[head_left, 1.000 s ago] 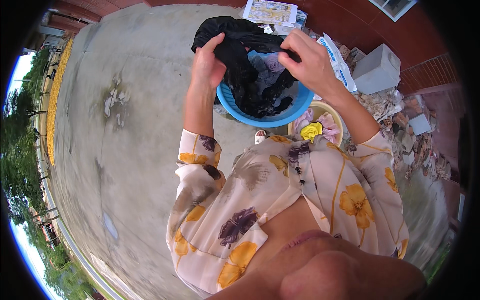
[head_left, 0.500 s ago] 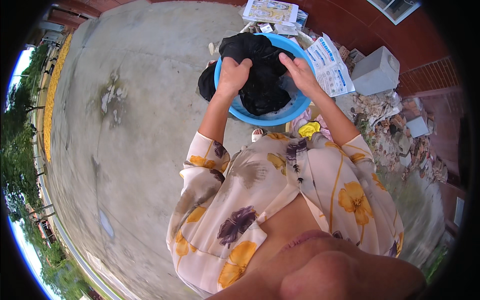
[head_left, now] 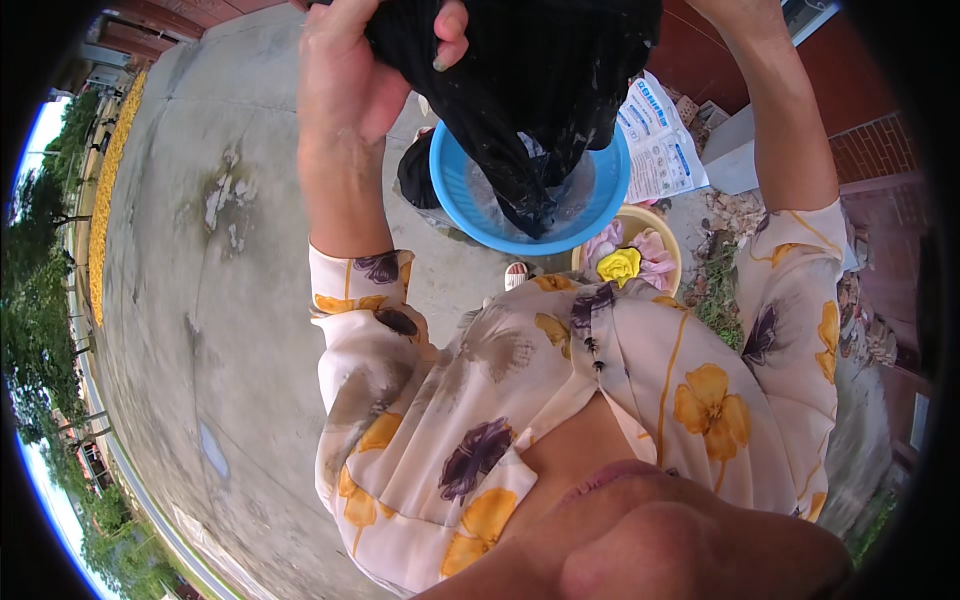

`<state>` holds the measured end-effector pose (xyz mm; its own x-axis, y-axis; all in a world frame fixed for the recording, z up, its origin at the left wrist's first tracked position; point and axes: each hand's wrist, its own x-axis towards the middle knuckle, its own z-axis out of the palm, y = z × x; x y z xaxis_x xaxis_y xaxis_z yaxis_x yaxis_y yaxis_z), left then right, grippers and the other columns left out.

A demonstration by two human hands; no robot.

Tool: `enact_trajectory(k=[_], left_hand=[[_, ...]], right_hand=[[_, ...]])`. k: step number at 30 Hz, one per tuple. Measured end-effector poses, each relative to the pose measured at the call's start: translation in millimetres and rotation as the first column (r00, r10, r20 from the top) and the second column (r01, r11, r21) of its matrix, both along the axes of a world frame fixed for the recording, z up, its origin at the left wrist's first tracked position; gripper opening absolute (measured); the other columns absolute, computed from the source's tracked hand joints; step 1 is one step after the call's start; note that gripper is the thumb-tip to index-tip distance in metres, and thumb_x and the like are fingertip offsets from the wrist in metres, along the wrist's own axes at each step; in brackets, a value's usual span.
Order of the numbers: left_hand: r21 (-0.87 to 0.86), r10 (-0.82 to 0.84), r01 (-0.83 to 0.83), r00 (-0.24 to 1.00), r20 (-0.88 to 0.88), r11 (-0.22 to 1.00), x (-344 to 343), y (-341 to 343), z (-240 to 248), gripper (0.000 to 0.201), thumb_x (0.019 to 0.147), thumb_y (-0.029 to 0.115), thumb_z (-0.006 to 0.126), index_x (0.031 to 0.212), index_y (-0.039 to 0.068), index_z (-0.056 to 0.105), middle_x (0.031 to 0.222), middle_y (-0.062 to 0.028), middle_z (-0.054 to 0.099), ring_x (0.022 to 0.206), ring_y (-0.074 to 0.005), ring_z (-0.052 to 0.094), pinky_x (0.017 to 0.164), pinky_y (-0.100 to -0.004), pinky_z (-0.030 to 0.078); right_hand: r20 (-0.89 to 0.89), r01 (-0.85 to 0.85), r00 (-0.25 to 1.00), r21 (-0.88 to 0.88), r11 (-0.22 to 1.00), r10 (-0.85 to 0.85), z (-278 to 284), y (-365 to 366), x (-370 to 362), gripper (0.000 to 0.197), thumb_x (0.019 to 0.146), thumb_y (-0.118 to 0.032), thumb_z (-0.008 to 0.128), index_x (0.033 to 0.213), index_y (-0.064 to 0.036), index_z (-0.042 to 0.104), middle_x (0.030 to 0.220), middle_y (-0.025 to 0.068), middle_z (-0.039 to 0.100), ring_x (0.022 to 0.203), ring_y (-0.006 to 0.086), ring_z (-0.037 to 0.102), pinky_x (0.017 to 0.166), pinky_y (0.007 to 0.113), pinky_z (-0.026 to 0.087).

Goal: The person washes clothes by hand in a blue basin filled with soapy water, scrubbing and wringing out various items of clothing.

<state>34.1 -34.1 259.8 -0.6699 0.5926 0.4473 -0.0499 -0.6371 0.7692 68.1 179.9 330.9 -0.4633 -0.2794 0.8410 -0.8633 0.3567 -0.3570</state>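
Note:
My left hand (head_left: 365,65) is closed around a black, wet garment (head_left: 520,90), raised high with its lower end hanging into a blue basin (head_left: 604,205). Soapy water (head_left: 575,195) shows in the basin around the dangling cloth. The garment's top runs out of the picture. My right forearm (head_left: 785,130) reaches up past the upper edge, so the right hand is cut off from sight. Another black cloth (head_left: 418,172) lies beside the basin's left side.
A cream basin (head_left: 673,262) with pink cloth (head_left: 655,255) and a yellow cloth (head_left: 618,265) stands close to my body. To the right are a printed sheet (head_left: 660,140), a grey block (head_left: 738,165) and rubble. Concrete ground (head_left: 240,280) spreads leftward.
The black garment has been lifted from the basin and now hangs stretched above it. Both arms have risen and moved apart; the right hand has left the picture.

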Motion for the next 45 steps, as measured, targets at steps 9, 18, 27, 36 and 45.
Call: enact_trajectory(k=[9,18,27,36,45], left_hand=[[-0.542,0.420,-0.209,0.856,0.302,0.814,12,0,-151,0.026,0.079,0.003,0.070,0.101,-0.009,0.067,0.094,-0.0098,0.071,0.084,-0.0154,0.067,0.072,-0.0287,0.054],[-0.226,0.307,-0.217,0.789,0.532,0.950,-5,-40,-162,0.036,0.088,0.009,0.055,0.120,-0.007,0.058,0.121,-0.0184,0.064,0.111,-0.0291,0.062,0.101,-0.0429,0.045],[-0.365,0.277,-0.047,0.743,0.609,0.930,17,6,-207,0.039,0.091,0.019,0.069,0.123,0.000,0.059,0.118,-0.0125,0.066,0.105,-0.0249,0.065,0.093,-0.0397,0.052],[-0.187,0.156,-0.072,0.861,0.484,0.980,16,-26,-125,0.044,0.094,0.020,0.063,0.127,-0.007,0.055,0.122,-0.0190,0.064,0.109,-0.0288,0.064,0.094,-0.0398,0.053],[-0.367,0.098,0.182,0.773,0.627,0.912,22,10,-186,0.054,0.097,0.039,0.060,0.140,0.007,0.049,0.139,-0.0100,0.054,0.127,-0.0239,0.052,0.105,-0.0410,0.044]], right_hand=[[0.662,0.111,0.654,0.395,0.912,-0.366,-178,-3,-11,0.034,0.098,-0.033,0.057,0.102,0.0003,0.064,0.085,0.0076,0.064,0.077,0.0151,0.058,0.072,0.033,0.047],[0.851,0.159,0.507,-0.245,0.956,0.133,-156,46,-17,0.063,0.088,-0.041,0.071,0.134,-0.0047,0.051,0.131,0.0163,0.056,0.121,0.0267,0.057,0.102,0.035,0.047],[0.943,0.252,0.296,-0.232,0.940,0.153,-232,43,-2,0.049,0.091,-0.038,0.068,0.120,0.0012,0.061,0.111,0.0115,0.068,0.102,0.0197,0.065,0.092,0.032,0.049],[0.873,0.202,0.487,-0.158,0.966,0.041,-176,68,-1,0.087,0.080,-0.053,0.075,0.144,-0.0069,0.039,0.140,0.0179,0.049,0.132,0.0345,0.047,0.106,0.044,0.043],[0.794,0.033,0.575,0.219,0.975,-0.198,-208,29,0,0.044,0.084,-0.044,0.071,0.095,-0.0015,0.069,0.081,0.0108,0.068,0.073,0.0195,0.068,0.066,0.029,0.051]])
